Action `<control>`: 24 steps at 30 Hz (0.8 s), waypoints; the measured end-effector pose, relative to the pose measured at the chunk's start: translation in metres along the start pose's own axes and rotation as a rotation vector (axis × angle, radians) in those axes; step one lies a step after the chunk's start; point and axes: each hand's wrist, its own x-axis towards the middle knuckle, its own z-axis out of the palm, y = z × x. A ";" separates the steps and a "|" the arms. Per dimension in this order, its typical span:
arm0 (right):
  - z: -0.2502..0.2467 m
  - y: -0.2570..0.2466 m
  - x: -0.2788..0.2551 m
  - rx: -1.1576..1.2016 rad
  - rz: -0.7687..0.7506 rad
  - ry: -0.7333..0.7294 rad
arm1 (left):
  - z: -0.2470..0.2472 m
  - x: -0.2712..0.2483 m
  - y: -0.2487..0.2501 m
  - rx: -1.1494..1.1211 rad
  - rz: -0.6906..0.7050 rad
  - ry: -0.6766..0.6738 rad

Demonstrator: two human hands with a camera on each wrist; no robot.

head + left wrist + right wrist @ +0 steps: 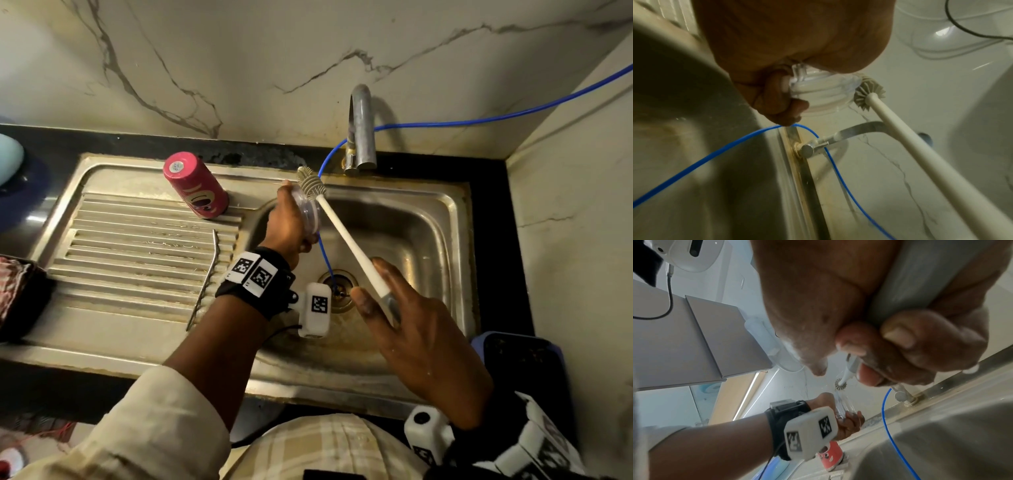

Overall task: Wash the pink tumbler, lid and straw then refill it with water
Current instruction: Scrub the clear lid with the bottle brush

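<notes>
Two hands: both are working above the basin of the steel sink (442, 202).
Left hand (287, 222): it is gripping the clear lid (310, 212) by its edge, fingers curled round it, holding it on its side over the left part of the basin.
Right hand (411, 322): it is holding the grey end of the bottle brush (346, 236), thumb and fingers closed round the handle, while the index finger is pointing out along it.
Brush head: the grey bristles are touching the upper rim of the lid.
Pink tumbler (195, 186): it is standing upside down on the draining board, at the back, just left of the basin.
Straw (205, 281): a metal straw with a bent end is lying on the ribbed draining board, near the left wrist.
Blue tube (479, 120): it is running from the right wall past the tap (359, 133) and down to the drain (339, 284).
</notes>
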 end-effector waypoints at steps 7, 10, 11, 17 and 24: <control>-0.001 0.005 -0.012 -0.006 0.013 -0.037 | -0.007 0.007 0.000 -0.123 -0.032 0.026; -0.001 0.003 -0.003 -0.005 0.008 0.005 | -0.001 0.003 -0.007 -0.044 -0.003 -0.048; -0.001 0.002 0.000 0.000 0.003 0.021 | 0.001 0.002 -0.007 0.003 0.031 -0.065; -0.002 0.001 -0.006 0.015 0.024 -0.014 | 0.000 0.005 0.001 -0.024 0.051 0.015; -0.004 -0.001 0.000 -0.010 0.039 -0.021 | 0.005 0.003 -0.003 0.030 0.069 -0.043</control>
